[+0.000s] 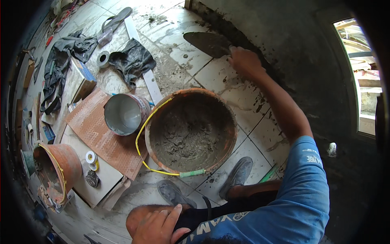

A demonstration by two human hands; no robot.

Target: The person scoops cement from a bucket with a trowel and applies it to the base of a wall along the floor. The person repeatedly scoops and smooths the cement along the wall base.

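My right hand [245, 63] is stretched far forward, its fingers wrapped round the handle end of a mortar-smeared trowel [207, 44]. The trowel's broad pointed blade is over the tiles beside the base of the dark wall. At the lower left, my left hand [158, 227] rests on my knee with its fingers extended and nothing in them. Between my feet and the trowel stands an orange bucket [232, 138] with wet grey mortar [189, 136] inside. Its yellow handle [140, 148] with a green grip [192, 173] hangs down on the near left side.
A metal pail [125, 114] of cloudy liquid stands left of the bucket, by a brown patterned sheet [97, 122]. Another orange bucket [71, 166] leans farther left. Dark cloths [134, 61], a white strip [152, 87] and a sandal [118, 19] lie beyond. The dark wall [308, 69] bounds the right.
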